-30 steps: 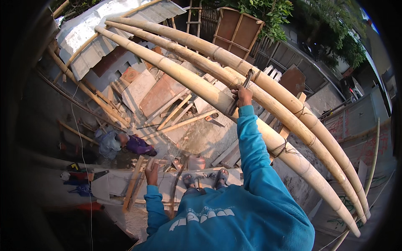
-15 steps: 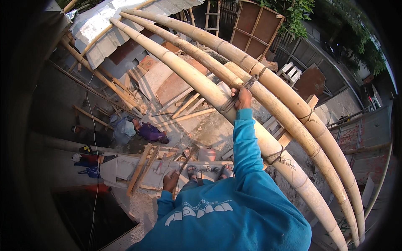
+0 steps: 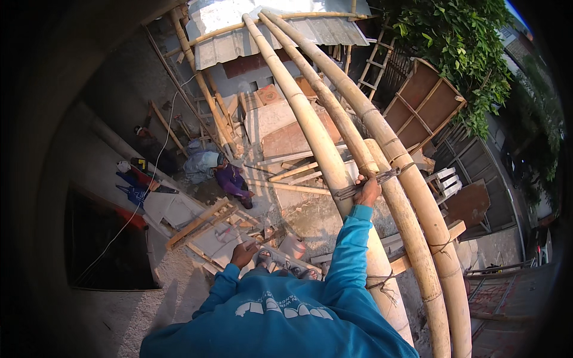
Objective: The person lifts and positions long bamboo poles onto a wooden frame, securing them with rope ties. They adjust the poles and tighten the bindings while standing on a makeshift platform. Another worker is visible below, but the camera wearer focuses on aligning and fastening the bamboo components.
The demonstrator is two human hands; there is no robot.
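Three long bamboo poles run side by side from the roof down past my right side: a near pole (image 3: 304, 122), a middle pole (image 3: 397, 221) and a far pole (image 3: 367, 113). My right hand (image 3: 367, 191) is closed around a bundle of dark tie strands (image 3: 388, 175) and lies over the near and middle poles. Strands stick out on both sides of the fist. Low beside my feet, my left hand (image 3: 243, 254) is closed on a thin brown, stick-like tool (image 3: 267, 238), whose exact kind I cannot make out. Dark ties (image 3: 382, 283) wrap the near pole closer to me.
A wooden crosspiece (image 3: 427, 246) passes under the poles. A corrugated metal roof (image 3: 280, 40) stands ahead. Below are a person in purple (image 3: 231, 182), another person (image 3: 145, 140), scrap boards (image 3: 298, 137) and a reddish bucket (image 3: 292, 246). A white cable (image 3: 160, 156) hangs at left.
My view has turned right, so the poles appear steeper. My right hand stays on the poles with the strands; the left still grips its tool. The person in purple now stands more upright.
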